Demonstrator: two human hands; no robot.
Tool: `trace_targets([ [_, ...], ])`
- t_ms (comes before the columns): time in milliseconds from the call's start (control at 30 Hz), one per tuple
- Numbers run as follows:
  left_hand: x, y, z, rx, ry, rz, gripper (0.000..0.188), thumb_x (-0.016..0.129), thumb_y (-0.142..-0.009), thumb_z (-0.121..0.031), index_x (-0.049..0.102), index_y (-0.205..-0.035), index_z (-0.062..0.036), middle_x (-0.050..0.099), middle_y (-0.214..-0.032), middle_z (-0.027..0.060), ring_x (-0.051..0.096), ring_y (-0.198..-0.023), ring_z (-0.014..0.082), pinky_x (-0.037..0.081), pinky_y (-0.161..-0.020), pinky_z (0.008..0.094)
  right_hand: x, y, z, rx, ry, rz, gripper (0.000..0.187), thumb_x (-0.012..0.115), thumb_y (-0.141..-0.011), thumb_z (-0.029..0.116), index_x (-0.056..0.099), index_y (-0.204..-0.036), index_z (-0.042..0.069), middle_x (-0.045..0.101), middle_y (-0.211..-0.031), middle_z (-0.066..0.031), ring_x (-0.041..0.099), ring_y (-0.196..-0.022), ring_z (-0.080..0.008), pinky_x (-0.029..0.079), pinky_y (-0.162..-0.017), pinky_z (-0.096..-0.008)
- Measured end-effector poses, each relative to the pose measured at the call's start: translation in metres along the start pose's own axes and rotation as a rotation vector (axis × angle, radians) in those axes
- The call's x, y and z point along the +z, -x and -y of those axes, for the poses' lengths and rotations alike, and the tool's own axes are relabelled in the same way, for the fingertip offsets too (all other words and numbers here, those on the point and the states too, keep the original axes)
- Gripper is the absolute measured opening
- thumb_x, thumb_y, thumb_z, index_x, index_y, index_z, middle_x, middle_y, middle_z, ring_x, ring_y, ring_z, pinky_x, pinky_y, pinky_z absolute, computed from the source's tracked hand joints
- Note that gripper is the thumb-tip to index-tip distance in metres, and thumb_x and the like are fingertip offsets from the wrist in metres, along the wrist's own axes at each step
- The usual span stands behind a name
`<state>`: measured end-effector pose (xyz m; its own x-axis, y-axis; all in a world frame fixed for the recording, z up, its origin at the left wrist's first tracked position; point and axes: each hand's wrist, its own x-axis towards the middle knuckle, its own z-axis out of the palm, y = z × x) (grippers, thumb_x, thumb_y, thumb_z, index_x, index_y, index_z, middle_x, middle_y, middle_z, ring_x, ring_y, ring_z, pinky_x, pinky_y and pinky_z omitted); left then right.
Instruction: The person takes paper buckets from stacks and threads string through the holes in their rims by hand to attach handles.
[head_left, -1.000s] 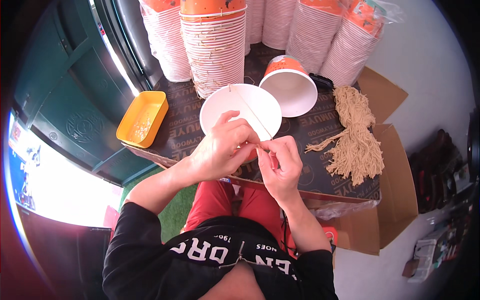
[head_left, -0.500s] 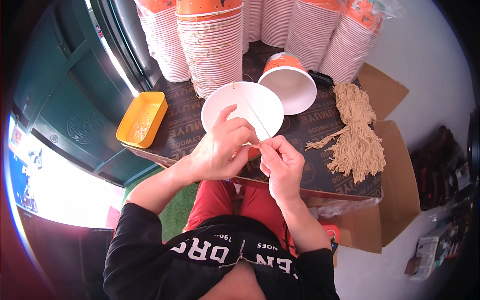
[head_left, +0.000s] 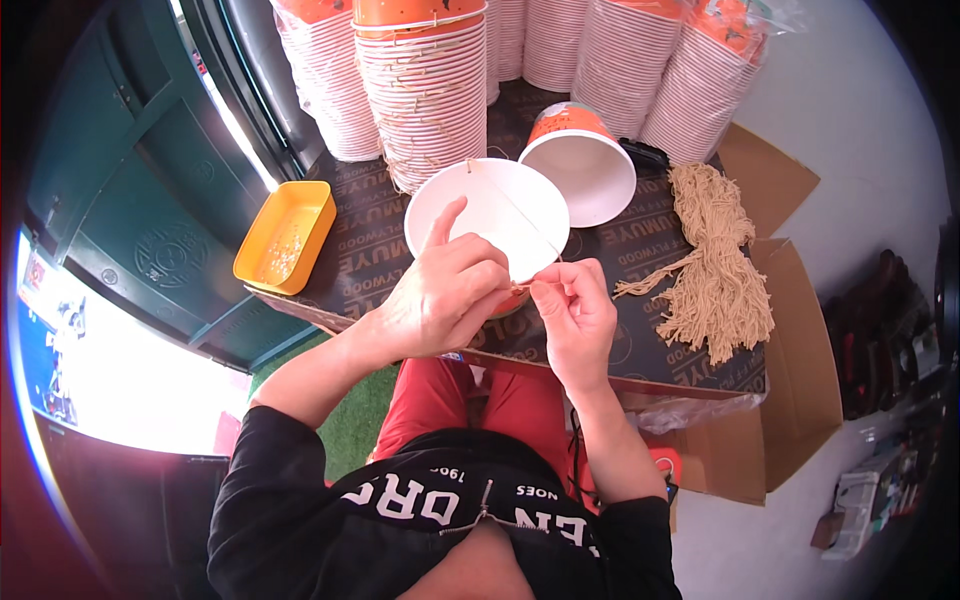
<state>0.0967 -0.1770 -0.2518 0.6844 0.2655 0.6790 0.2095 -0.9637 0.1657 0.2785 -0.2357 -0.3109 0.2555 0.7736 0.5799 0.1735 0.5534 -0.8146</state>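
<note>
A paper bucket (head_left: 480, 205), white inside and orange outside, stands in front of me with its mouth up. A thin tan string (head_left: 517, 209) is fastened at its far rim and runs across the mouth to my hands. At the near rim, my left hand (head_left: 448, 293) pinches the string, its index finger stretched out over the bucket. Thumb and fingers of my right hand (head_left: 575, 318) are closed on the string just beside it. What lies between the fingertips is partly hidden.
Tall stacks of nested paper buckets (head_left: 425, 105) line the table's back. Another bucket (head_left: 580, 175) lies on its side. A yellow tray (head_left: 318, 225) holds small shiny bits. A bundle of tan strings (head_left: 715, 260) lies right, by an open cardboard box (head_left: 805, 370).
My right hand has shifted slightly right and up, turning its fingers along the string. My left hand has stayed near the rim, its index finger straighter.
</note>
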Motion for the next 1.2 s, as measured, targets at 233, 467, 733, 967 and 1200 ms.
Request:
trace_targets([
  [233, -0.006, 0.000, -0.001, 0.001, 0.000, 0.010, 0.015, 0.069, -0.079, 0.000, 0.056, -0.083, -0.0077, 0.061, -0.086, 0.0031, 0.064, -0.084, 0.0225, 0.016, -0.116, 0.0679, -0.002, -0.006, 0.001, -0.033, 0.090, 0.020, 0.014, 0.071, -0.090, 0.006, 0.058, -0.085, 0.001, 0.046, -0.083, -0.0042, 0.045, -0.071, -0.0150, 0.040, -0.064, -0.0286],
  [467, -0.007, 0.003, 0.005, 0.018, 0.054, 0.048, 0.019, 0.063, -0.078, 0.010, 0.055, -0.082, -0.0068, 0.063, -0.083, 0.0052, 0.067, -0.082, 0.0230, 0.006, -0.119, 0.0647, -0.001, -0.005, 0.004, -0.161, 0.258, 0.018, 0.012, 0.063, -0.091, -0.001, 0.051, -0.087, 0.001, 0.048, -0.087, -0.0113, 0.049, -0.075, -0.0254, 0.044, -0.068, -0.0359],
  [733, -0.015, 0.003, 0.006, 0.001, -0.041, -0.019, 0.018, 0.066, -0.078, 0.006, 0.058, -0.090, -0.0043, 0.063, -0.090, 0.0073, 0.064, -0.096, 0.0258, 0.014, -0.119, 0.0613, -0.012, -0.001, 0.011, -0.244, 0.328, 0.073, 0.013, 0.066, -0.086, -0.005, 0.057, -0.094, 0.000, 0.050, -0.094, -0.0124, 0.050, -0.076, -0.0226, 0.044, -0.066, -0.0337],
  [967, -0.021, 0.013, 0.025, -0.847, -0.043, -0.360, 0.039, 0.069, -0.092, -0.027, 0.055, -0.111, 0.0047, 0.057, -0.065, 0.0046, 0.055, -0.060, 0.0109, 0.045, -0.055, 0.0274, -0.063, 0.010, -0.006, -0.248, 0.406, -0.164, 0.019, 0.055, -0.094, 0.003, 0.062, -0.112, -0.001, 0.053, -0.113, -0.0138, 0.054, -0.089, -0.0213, 0.046, -0.078, -0.0322],
  [1200, -0.019, 0.002, 0.034, -1.111, 0.410, -0.225, 0.024, 0.065, -0.082, -0.013, 0.054, -0.067, 0.0012, 0.055, -0.057, 0.0031, 0.054, -0.049, 0.0100, 0.043, -0.044, 0.0284, -0.119, 0.018, -0.042, -0.055, 0.520, -0.091, 0.017, 0.056, -0.097, 0.008, 0.066, -0.092, -0.005, 0.062, -0.091, -0.0105, 0.058, -0.088, -0.0221, 0.046, -0.082, -0.0318],
])
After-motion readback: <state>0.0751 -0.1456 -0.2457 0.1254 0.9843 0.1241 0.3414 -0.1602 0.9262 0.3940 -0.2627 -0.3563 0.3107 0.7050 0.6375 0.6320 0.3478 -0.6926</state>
